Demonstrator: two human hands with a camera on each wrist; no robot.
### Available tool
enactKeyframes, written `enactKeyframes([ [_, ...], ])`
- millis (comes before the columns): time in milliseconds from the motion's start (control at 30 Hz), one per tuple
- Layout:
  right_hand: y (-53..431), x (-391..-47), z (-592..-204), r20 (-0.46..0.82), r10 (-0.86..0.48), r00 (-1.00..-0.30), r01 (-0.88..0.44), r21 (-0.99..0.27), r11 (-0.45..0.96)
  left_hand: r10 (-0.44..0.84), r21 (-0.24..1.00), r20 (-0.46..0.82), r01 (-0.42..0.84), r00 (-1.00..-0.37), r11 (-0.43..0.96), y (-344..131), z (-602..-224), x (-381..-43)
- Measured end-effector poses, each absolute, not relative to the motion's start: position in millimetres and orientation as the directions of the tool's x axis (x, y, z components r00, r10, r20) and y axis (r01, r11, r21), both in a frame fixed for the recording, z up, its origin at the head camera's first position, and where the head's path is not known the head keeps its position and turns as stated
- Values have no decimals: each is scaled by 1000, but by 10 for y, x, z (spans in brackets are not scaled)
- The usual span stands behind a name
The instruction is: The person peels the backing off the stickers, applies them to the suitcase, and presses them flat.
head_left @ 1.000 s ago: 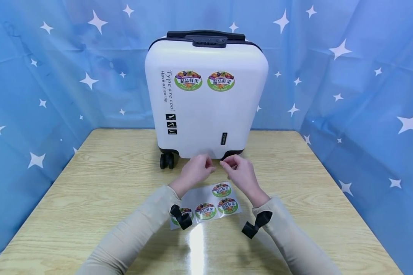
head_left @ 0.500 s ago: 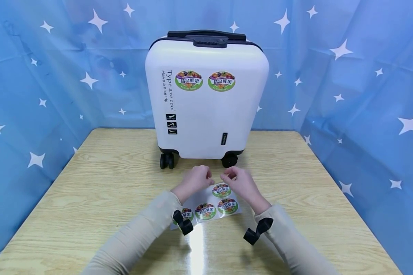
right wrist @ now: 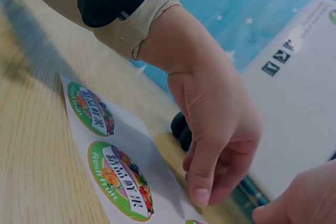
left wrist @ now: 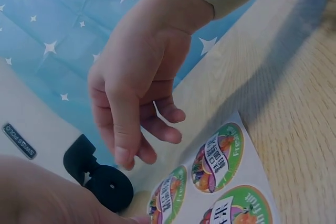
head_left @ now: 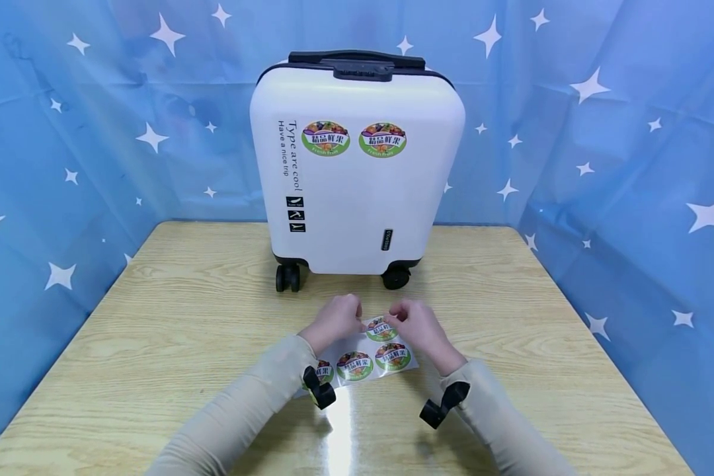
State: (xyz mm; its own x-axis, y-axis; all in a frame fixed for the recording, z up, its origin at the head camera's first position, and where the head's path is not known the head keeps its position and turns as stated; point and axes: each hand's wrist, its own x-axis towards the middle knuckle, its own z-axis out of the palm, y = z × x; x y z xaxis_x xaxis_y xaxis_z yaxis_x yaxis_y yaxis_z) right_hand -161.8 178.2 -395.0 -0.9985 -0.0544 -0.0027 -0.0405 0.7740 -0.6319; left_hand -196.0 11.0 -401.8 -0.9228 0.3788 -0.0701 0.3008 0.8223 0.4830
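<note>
My left hand (head_left: 336, 322) hovers at the upper edge of a sheet of oval fruit stickers (head_left: 365, 340), its fingers loosely bent. From the right, my right hand (head_left: 419, 328) reaches over the corner sticker (head_left: 381, 330), thumb and fingertips close above it. In the left wrist view the right hand (left wrist: 139, 72) has bent, parted fingers with nothing between them. The right wrist view has the left hand (right wrist: 215, 114) with its thumb near the curled fingers and no sticker visible there. Left-hand fingers and sleeve hide part of the sheet.
A white suitcase (head_left: 357, 198) with black wheels (head_left: 396, 277) stands upright behind the hands. Two matching oval stickers (head_left: 325, 138) are on its upper front. The wooden table (head_left: 155, 330) is enclosed by a blue star-patterned curtain (head_left: 83, 165).
Both hands have come down and back from the suitcase's lower edge to the sticker sheet. The right fingers now overlap the corner sticker. The suitcase has stayed put.
</note>
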Motion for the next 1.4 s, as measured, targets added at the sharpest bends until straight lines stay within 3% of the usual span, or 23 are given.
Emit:
enactKeyframes([
  [767, 1811, -1575, -4160, -97, -41, -994, 21, -567, 823, 345, 385, -134, 272, -929, 882, 173, -4084, -1961],
  [1000, 1801, -1568, -4164, -88, -50, -995, 6, -551, 835, 357, 415, -154, 267, -921, 870, 169, -4070, -1962],
  [1400, 1790, -1560, -4146, -107, -36, -994, 35, -599, 800, 347, 591, -158, 193, -924, 783, 72, -4098, -2017],
])
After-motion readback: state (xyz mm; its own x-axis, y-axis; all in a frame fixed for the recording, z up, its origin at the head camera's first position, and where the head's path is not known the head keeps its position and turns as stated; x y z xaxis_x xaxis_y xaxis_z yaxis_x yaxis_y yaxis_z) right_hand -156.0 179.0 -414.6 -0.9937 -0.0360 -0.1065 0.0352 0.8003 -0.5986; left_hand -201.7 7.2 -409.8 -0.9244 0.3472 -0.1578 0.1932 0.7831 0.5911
